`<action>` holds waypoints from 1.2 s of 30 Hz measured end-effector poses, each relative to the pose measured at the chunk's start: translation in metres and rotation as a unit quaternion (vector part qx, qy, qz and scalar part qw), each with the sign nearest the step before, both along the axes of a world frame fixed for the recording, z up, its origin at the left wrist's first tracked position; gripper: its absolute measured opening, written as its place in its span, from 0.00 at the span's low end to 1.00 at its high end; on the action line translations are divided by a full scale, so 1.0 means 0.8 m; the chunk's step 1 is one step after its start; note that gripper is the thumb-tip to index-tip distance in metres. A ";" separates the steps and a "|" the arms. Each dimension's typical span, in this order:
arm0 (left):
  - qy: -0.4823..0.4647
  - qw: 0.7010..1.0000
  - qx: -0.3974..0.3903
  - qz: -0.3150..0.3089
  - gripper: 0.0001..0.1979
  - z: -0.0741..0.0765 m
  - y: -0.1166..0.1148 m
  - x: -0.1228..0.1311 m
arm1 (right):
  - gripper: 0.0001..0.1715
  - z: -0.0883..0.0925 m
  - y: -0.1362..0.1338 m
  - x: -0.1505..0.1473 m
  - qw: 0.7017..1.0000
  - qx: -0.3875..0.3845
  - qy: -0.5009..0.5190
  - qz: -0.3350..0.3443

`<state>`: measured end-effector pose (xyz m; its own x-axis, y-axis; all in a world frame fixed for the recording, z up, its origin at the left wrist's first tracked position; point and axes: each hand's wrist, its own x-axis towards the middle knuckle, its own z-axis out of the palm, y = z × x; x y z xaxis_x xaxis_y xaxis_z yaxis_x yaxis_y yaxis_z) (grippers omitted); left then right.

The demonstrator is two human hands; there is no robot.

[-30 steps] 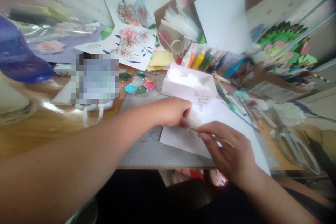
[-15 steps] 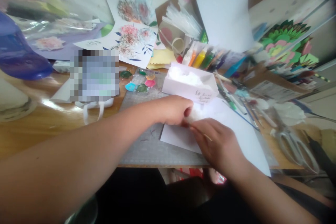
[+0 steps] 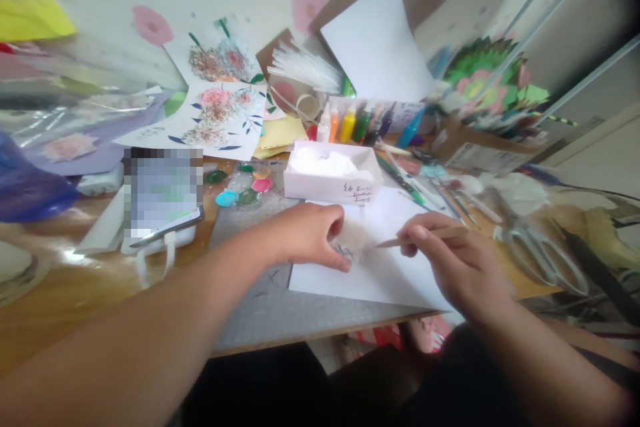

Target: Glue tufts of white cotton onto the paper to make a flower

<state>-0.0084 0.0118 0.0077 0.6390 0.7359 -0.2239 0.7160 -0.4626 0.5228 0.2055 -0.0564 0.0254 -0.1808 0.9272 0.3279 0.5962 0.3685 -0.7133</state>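
Observation:
My left hand (image 3: 316, 233) curves its thumb and fingers around a pale, blurred whitish thing (image 3: 356, 235) over the white paper (image 3: 330, 283). Its exact kind cannot be made out. In my right hand (image 3: 453, 260) a thin wooden stick (image 3: 389, 242) is pinched, its tip pointing left, close to the pale thing. Just behind my left hand stands a white box (image 3: 320, 191) with handwriting on its front and a bright white filling.
A grey cutting mat (image 3: 240, 320) lies under the paper. Left of the box sits a palette of coloured paints (image 3: 247, 196); farther left is a phone (image 3: 165, 197) on a stand. Paint bottles (image 3: 349, 125) line the back. Large scissors (image 3: 540, 253) lie right.
My right hand has drawn away to the right with the stick, leaving a gap between the hands. The view has shifted, and my left hand still cups the pale thing.

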 end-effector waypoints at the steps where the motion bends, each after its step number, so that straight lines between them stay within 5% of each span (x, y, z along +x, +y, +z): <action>1: 0.002 1.000 0.010 0.008 0.25 -0.001 -0.001 0.001 | 0.14 0.000 -0.002 0.002 1.000 0.003 -0.012 0.023; 7: 0.007 1.000 0.005 0.020 0.15 -0.004 -0.001 0.003 | 0.10 -0.017 -0.012 -0.008 0.983 0.051 -0.032 0.175; 14: 0.013 1.000 -0.008 0.015 0.11 0.000 0.000 0.001 | 0.07 -0.033 -0.009 -0.020 0.995 0.037 -0.035 0.087; 28: 0.011 1.000 -0.010 -0.024 0.22 0.010 -0.009 -0.004 | 0.09 -0.051 0.002 -0.032 0.982 0.101 -0.114 0.111; 32: 0.040 0.999 0.011 0.000 0.24 0.004 -0.010 -0.003 | 0.12 -0.068 0.011 -0.031 0.984 0.115 -0.105 0.090; 36: 0.042 0.999 0.032 -0.004 0.21 -0.002 -0.007 -0.001 | 0.12 -0.061 0.012 -0.029 0.984 0.136 -0.081 0.077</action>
<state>-0.0089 0.0058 0.0058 0.6254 0.7459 -0.2292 0.7526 -0.4990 0.4296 0.1824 -0.0465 -0.0236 -0.3837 0.7660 0.5158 0.6162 0.6284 -0.4748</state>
